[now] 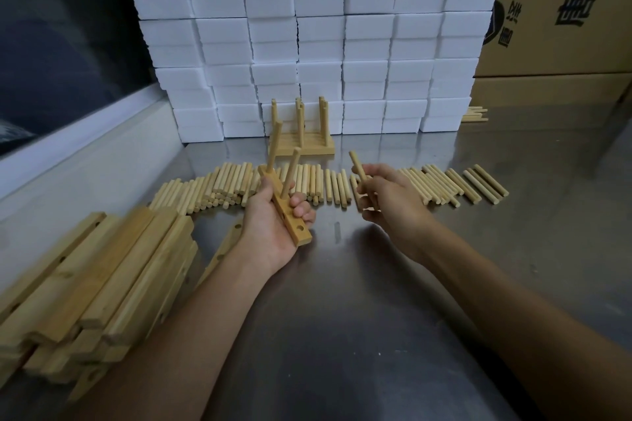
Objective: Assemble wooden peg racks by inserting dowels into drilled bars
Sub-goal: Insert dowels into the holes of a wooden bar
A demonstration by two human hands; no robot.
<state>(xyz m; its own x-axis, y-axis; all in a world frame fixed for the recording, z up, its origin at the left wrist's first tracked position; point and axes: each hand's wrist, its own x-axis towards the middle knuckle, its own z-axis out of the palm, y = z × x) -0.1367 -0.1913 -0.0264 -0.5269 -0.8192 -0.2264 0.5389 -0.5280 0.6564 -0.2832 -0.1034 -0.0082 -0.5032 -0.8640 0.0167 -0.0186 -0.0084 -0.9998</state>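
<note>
My left hand [273, 219] grips a drilled wooden bar [290, 215] above the metal table. Two dowels [284, 161] stand in the bar's far holes, and an open hole shows near its near end. To the right, my right hand [383, 195] pinches a loose dowel [357, 166] that points up and away. A long row of loose dowels [236, 184] lies across the table behind both hands. A finished peg rack [302, 138] stands further back against the white blocks.
A pile of drilled bars [102, 277] lies at the near left. A wall of white foam blocks [318, 37] closes the back. Cardboard boxes [561, 27] stand at the right. A pale ledge [85, 154] borders the steel table [376, 318] on the left.
</note>
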